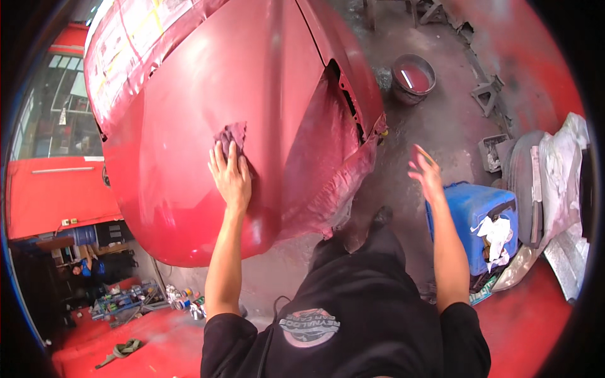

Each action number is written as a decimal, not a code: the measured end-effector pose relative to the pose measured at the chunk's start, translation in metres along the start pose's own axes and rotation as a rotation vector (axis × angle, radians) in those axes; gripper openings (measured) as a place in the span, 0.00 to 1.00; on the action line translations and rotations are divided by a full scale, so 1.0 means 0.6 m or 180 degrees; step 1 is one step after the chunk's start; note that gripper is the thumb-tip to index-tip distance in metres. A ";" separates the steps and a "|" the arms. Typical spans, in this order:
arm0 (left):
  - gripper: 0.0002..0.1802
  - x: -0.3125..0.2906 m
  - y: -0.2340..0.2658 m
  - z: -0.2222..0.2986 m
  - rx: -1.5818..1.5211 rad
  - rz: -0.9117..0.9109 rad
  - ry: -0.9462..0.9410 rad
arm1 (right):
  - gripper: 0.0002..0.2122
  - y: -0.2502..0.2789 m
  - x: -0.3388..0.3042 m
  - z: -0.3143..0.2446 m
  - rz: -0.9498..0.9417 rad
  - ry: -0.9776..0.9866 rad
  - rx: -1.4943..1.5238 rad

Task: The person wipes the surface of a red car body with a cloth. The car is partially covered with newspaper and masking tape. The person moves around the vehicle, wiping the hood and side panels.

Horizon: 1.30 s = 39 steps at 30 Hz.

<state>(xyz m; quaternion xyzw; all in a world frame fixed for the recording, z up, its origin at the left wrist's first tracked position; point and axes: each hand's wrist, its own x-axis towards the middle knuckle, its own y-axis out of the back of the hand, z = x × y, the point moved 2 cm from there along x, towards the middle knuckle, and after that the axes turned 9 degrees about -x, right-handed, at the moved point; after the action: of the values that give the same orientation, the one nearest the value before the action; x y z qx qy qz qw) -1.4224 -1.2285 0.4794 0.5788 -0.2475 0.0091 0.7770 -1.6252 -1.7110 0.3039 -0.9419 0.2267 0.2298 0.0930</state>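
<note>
My left hand (230, 177) lies on the red car hood (183, 132), fingers stretched over a crumpled dark maroon cloth (233, 135) with jagged edges. The cloth is pressed between the fingers and the painted surface. My right hand (428, 176) is in the air to the right of the car, above the floor, its fingers somewhat apart and slightly blurred. Nothing clearly shows in it. Wrinkled, red-dusted covering sheet (334, 183) fills the gap at the car's front corner beside the hood. Masking film and paper (135, 47) cover the windshield area.
A dark bucket (413, 79) with reddish liquid stands on the wet grey floor. A blue plastic container (472, 214) with white crumpled paper is by my right forearm. Car panels (561, 170) lean at the right. Cans (183, 299) and a distant person (91, 268) are at the lower left.
</note>
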 end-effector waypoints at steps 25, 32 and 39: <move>0.27 0.196 -0.028 -0.089 -0.0010 0.0107 -0.0470 | 0.28 -0.540 0.129 -0.235 0.1500 0.3099 -0.3747; 0.25 0.212 -0.006 -0.095 0.0017 0.0270 -0.0561 | 0.28 -0.534 0.113 -0.194 0.1140 0.3246 -0.4601; 0.26 0.212 -0.015 -0.098 0.0015 0.0277 -0.0567 | 0.28 -0.566 0.103 -0.202 0.1398 0.3042 -0.4496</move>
<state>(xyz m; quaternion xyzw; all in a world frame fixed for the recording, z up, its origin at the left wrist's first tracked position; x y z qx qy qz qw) -1.2863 -1.2132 0.5093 0.5678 -0.3406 -0.0081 0.7494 -1.3695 -1.4695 0.4048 -0.7099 0.2222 -0.0897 -0.6623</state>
